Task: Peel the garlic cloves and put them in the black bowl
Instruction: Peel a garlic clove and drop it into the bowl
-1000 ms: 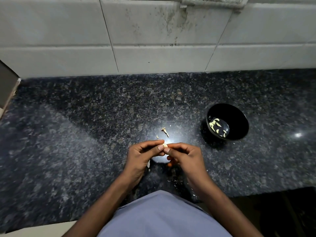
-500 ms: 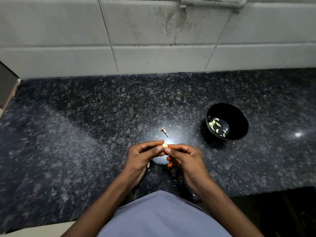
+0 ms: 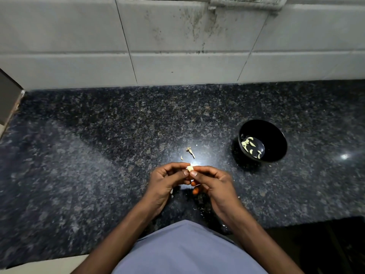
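A small pale garlic clove (image 3: 190, 168) sits between the fingertips of both hands, just above the counter's front middle. My left hand (image 3: 166, 182) pinches it from the left with thumb and forefinger. My right hand (image 3: 212, 183) pinches it from the right, thumbnail against the clove. The black bowl (image 3: 276, 135) stands on the counter to the right and a little farther back, with several peeled cloves (image 3: 251, 147) lying in its bottom.
A garlic stem scrap (image 3: 190, 152) and a small skin piece (image 3: 182, 158) lie on the dark speckled granite counter (image 3: 98, 155) just beyond my hands. More skin bits (image 3: 199, 209) lie near the front edge. A white tiled wall (image 3: 177, 46) backs the counter.
Both hands stay in place, with only slight finger movement on the clove. The bowl has not moved.
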